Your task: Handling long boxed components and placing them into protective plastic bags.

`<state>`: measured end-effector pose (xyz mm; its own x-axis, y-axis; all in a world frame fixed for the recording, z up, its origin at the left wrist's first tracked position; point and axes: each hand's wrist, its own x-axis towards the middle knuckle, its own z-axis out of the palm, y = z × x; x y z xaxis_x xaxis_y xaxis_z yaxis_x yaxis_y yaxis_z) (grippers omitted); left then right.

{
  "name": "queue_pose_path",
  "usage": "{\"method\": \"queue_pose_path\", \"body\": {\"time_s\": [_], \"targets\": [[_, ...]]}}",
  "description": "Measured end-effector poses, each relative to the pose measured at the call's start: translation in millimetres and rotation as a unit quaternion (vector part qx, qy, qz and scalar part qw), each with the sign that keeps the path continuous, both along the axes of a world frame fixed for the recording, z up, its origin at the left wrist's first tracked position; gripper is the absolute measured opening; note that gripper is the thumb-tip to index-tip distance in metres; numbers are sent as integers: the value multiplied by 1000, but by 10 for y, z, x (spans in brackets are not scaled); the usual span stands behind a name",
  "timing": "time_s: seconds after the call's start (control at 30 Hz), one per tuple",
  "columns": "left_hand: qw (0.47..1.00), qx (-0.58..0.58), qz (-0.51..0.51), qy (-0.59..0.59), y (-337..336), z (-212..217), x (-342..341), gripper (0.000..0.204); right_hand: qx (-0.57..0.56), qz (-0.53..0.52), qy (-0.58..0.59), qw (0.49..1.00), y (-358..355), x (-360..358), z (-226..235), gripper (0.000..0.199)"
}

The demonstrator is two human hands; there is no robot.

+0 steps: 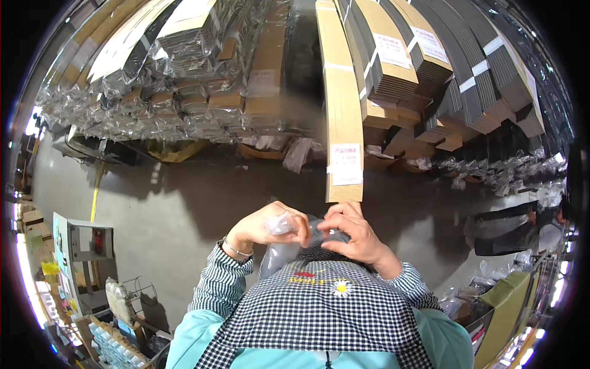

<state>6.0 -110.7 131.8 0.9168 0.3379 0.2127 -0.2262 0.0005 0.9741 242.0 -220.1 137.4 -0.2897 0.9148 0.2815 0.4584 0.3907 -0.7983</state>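
My left hand (270, 226) is closed around a bunched part of a clear plastic bag (275, 258), which hangs down in front of my checked apron. Opposite it, my right hand (355, 237) has its fingers and thumb bent around the edge of the same plastic. The two hands are close together at chest height, with crumpled film between them. Just beyond my right hand is the near end of a long stack of flat brown cardboard strips (344, 111), bound with white bands and bearing a white label. Its end comes close to my right fingers; whether they touch is unclear.
Film-wrapped stacks of long boards (178, 86) fill the far left. Dark and brown banded bundles (393, 67) lie at the far right. A small stand (89, 246) and a wire-framed item (141, 292) are at the left, and a green-covered box (501, 313) stands at right.
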Motion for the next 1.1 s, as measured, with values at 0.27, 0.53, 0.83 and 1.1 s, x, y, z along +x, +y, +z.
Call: {"method": "queue_pose_path", "body": {"time_s": [0.27,0.53,0.83,1.1], "targets": [[963,166,114,177,112,-415,67,13,-46,-55,-66,995,-169,622,-293,14],[838,430,178,285,1,-1284,638,21,-52,-80,-295,951,27,1139,-1366,7],[977,88,174,87,221,-724,804,8,-54,-240,314,917,245,939,-1141,7],[918,259,212,211,456,-1470,835,16,63,-339,15,938,339,815,-1367,11]]}}
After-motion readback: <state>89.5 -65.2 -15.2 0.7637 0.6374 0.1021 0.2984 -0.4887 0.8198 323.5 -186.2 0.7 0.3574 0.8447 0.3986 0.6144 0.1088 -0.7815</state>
